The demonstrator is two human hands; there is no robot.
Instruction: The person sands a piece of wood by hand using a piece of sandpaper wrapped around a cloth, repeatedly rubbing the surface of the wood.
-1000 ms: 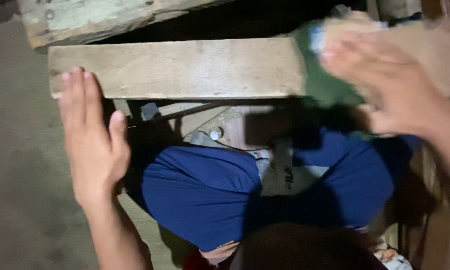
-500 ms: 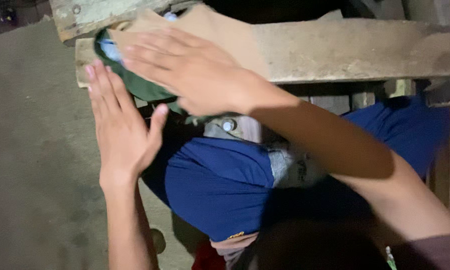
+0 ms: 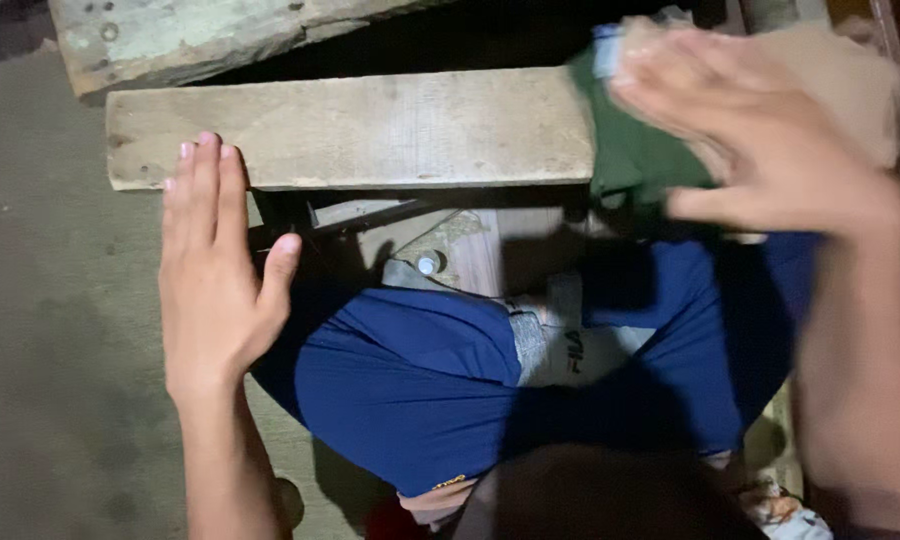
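The person sits low, knees in blue trousers (image 3: 420, 400) spread beneath a rough wooden plank (image 3: 350, 125) that lies crosswise in front of them. The left hand (image 3: 215, 270) rests flat with fingers straight and together, fingertips on the plank's near edge at about its 8 o'clock corner; its grip is fully open and has hold of nothing, it only presses down to steady the board. The right hand (image 3: 740, 140) is over at 2 o'clock, blurred, spread flat on a sheet of tan sandpaper (image 3: 850, 90) wrapped over a green pad (image 3: 630, 160) that sits on the plank's right end. The fingers look extended and not curled; whether they pinch the sheet at its edges I cannot tell through the blur.

The plank looks stiff, fairly heavy and splintery, with a weathered, pale face; it would be best held by pressing on its flat top or gripping its long edges, away from the ragged ends. The sandpaper looks thin and floppy, gritty on the working side, and likely to slide off its soft backing unless pressed down by the whole palm. A second, paint-flecked board (image 3: 210, 35) lies at 11 o'clock, just beyond the plank, on the grey concrete floor (image 3: 50, 350).
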